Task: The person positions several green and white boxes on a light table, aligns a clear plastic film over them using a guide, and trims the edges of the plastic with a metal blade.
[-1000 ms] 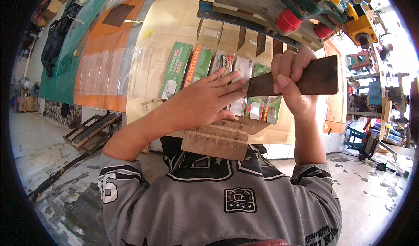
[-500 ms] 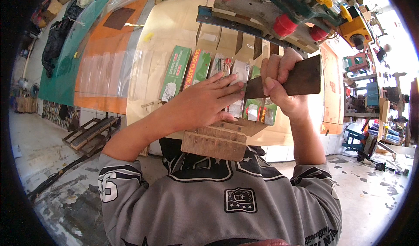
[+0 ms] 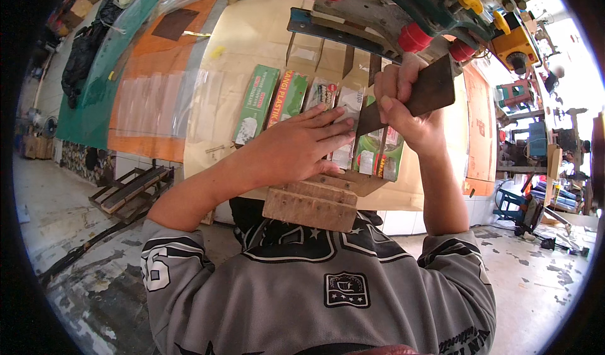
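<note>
My left hand (image 3: pixel 301 144) lies flat with its fingers stretched over the middle of a row of slim printed packages. My right hand (image 3: pixel 406 106) grips a dark flat plate (image 3: pixel 436 91), thumb on the near side and fingers curled over it. The plate's narrow left end rests by a pale package (image 3: pixel 349 109), close to my left fingertips. Left in the row are a green box (image 3: pixel 257 103) and a green-and-red box (image 3: pixel 290 98). Another green package (image 3: pixel 378 160) lies below the plate. A wooden block (image 3: pixel 311 207) is between the packages and my body.
Beyond the packages, thin dark strips (image 3: pixel 348 60) stand up to a blue metal bar (image 3: pixel 328 27). A machine with red knobs (image 3: pixel 414 37) and a yellow housing (image 3: pixel 513 45) overhangs the far right. Clear plastic sheets (image 3: pixel 151 106) cover an orange surface at left.
The plate has tilted, its right end swinging up and slightly left with my right hand. My left hand stays in nearly the same place on the packages.
</note>
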Available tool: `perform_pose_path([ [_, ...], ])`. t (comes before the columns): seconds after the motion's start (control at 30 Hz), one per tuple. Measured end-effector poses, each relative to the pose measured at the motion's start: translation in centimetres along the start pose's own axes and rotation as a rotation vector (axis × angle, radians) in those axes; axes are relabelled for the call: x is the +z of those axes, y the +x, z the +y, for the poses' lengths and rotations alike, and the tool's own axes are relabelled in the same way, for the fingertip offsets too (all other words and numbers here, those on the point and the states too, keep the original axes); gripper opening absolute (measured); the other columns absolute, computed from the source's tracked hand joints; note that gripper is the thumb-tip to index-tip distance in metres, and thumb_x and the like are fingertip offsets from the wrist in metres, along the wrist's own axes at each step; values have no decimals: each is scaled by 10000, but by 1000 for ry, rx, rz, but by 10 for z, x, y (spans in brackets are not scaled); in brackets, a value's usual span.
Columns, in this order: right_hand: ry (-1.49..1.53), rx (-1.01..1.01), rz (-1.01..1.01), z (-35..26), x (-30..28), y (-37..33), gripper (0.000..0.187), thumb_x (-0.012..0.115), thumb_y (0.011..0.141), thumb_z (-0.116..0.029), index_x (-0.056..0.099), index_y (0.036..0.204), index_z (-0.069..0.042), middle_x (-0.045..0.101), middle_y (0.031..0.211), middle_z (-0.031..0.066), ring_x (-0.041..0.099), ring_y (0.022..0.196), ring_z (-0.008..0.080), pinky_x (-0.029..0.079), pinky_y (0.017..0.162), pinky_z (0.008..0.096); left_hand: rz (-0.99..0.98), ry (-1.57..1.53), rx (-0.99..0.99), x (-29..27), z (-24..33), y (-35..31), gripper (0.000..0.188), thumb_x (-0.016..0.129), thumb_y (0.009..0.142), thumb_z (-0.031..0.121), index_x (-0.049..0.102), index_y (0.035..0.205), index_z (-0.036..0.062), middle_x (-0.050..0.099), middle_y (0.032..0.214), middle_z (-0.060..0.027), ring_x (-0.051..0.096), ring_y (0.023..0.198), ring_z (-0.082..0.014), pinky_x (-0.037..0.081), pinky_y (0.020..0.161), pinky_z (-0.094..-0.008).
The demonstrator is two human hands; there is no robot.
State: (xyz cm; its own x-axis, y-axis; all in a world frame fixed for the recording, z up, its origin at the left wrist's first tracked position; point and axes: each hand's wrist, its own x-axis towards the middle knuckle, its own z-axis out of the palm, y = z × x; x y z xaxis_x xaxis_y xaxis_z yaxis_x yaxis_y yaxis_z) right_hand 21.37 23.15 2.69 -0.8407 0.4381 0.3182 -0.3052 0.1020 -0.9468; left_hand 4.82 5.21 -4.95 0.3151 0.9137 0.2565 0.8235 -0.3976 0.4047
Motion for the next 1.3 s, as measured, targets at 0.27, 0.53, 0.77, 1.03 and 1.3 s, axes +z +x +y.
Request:
perform_pose_path([
  [0.27, 77, -18, 55, 18, -14, -10, 344, 712, 892, 16, 391, 920, -106, 490, 773, 10, 494, 690, 125, 433, 610, 299, -1, 4, 8, 3, -2, 1, 676, 698, 1000, 439, 556, 1544, 63, 503, 1658, -134, 396, 1587, -320, 270, 1339, -500],
  [0.53, -66, -57, 16, 7, -5, -13, 353, 744, 886, -5, 414, 899, -129, 505, 744, 18, 500, 650, 143, 411, 591, 286, 6, -13, 9, 3, -1, 0, 674, 708, 995, 433, 568, 1535, 54, 508, 1652, -139, 389, 1590, -326, 260, 1343, -509],
  [0.77, -83, 27, -48, -2, 11, -22, 344, 741, 874, 9, 420, 890, -114, 504, 732, 15, 490, 664, 128, 410, 603, 289, 12, -16, 16, -1, -1, 2, 664, 723, 981, 437, 601, 1503, 44, 518, 1639, -126, 401, 1581, -326, 298, 1327, -511],
  [1.03, -195, -22, -46, 2, 10, -37, 340, 716, 882, 30, 412, 910, -120, 509, 734, 23, 489, 658, 141, 415, 606, 296, 6, -9, 28, -2, -2, 3, 658, 742, 972, 412, 602, 1496, 40, 522, 1636, -136, 408, 1578, -332, 305, 1323, -513],
  [1.3, 67, -79, -64, 6, 16, -59, 330, 722, 911, 38, 440, 932, -132, 517, 739, 21, 498, 633, 144, 426, 570, 274, 4, -75, 6, -4, 1, 4, 691, 764, 954, 355, 559, 1536, 46, 513, 1649, -146, 420, 1574, -338, 302, 1319, -522],
])
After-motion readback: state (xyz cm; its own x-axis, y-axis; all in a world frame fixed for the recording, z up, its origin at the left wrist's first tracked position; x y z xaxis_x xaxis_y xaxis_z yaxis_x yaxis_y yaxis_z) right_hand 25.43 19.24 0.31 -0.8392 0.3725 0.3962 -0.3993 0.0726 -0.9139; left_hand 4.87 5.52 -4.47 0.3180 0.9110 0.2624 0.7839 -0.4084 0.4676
